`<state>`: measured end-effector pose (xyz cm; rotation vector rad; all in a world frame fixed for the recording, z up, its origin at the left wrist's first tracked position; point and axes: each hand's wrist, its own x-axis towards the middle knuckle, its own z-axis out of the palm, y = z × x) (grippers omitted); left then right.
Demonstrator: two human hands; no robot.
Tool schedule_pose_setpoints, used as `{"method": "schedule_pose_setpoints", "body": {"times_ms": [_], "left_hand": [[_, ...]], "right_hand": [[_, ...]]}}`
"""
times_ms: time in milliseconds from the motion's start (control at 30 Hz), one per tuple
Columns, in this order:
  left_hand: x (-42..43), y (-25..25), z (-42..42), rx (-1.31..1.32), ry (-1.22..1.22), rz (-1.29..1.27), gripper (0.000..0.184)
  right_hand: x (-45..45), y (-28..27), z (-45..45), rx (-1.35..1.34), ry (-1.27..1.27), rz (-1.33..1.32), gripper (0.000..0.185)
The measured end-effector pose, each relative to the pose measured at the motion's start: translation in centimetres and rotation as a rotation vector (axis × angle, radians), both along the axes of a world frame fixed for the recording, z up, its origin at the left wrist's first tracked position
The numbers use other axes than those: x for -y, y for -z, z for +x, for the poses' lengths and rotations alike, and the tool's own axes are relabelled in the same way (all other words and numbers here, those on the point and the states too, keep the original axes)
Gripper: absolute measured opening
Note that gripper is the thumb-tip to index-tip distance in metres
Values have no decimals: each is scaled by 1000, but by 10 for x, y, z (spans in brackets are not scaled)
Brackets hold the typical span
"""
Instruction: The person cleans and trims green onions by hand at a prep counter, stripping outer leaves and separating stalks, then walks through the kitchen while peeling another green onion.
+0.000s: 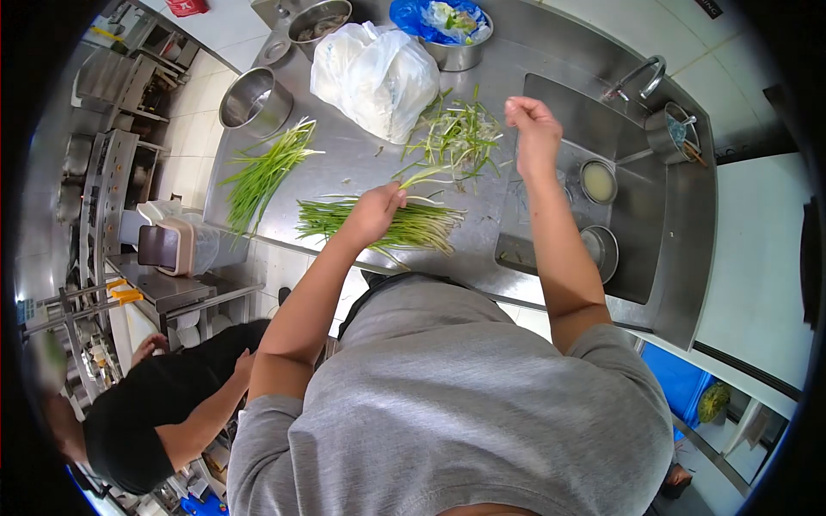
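Note:
My left hand (pixel 377 213) is closed in a pinch on a few spring onions (pixel 423 175), their ends sticking out to the right past the thumb. Beneath that hand a pile of spring onions (pixel 422 225) lies across the steel counter, pale ends to the right. My right hand (pixel 537 131) is raised near the sink's left edge, fingers curled and thumb pressed in; whatever is between the fingertips is too small to make out. Left of it lies a loose heap of green and pale trimmings (pixel 463 133). Another bunch of spring onions (pixel 268 176) rests at the counter's left end.
A white plastic bag (pixel 372 76) stands behind the pile. Around it are a steel pot (pixel 255 105), a bowl (pixel 318 21) and a blue-lined pot (pixel 456 57). The sink (pixel 650 249) on the right holds metal bowls under a faucet (pixel 641 79). A person in black (pixel 172 400) is at lower left.

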<state>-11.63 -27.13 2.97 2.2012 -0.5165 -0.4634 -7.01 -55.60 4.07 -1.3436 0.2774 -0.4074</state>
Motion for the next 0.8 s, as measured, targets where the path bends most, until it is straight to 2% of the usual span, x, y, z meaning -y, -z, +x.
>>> {"method": "schedule_pose_setpoints", "body": {"times_ms": [100, 133, 200, 267, 367, 467, 567, 767, 800], "left_hand": [[0, 11, 2, -30, -74, -47, 33], [0, 15, 3, -33, -102, -68, 33], [3, 19, 6, -40, -195, -96, 32], [6, 23, 6, -17, -262, -126, 32], [12, 28, 5, 20, -286, -133, 32], [15, 21, 4, -16, -289, -75, 33], [15, 16, 6, -12, -310, -77, 32], [13, 29, 6, 22, -339, -159, 29], [16, 30, 5, 24, -339, -171, 29]], "right_hand": [[10, 26, 5, -45, -151, -750, 40], [8, 49, 6, 54, -91, -1197, 56], [-21, 64, -12, 22, -187, -942, 55], [-51, 50, -32, -304, -562, -461, 44], [-91, 44, -52, -297, -644, 124, 32], [-99, 42, -51, -403, -459, 242, 26], [-76, 65, -34, -435, -184, 141, 25], [-64, 61, -35, -306, -473, -548, 31], [-68, 54, -37, -353, -521, -295, 29]]}}
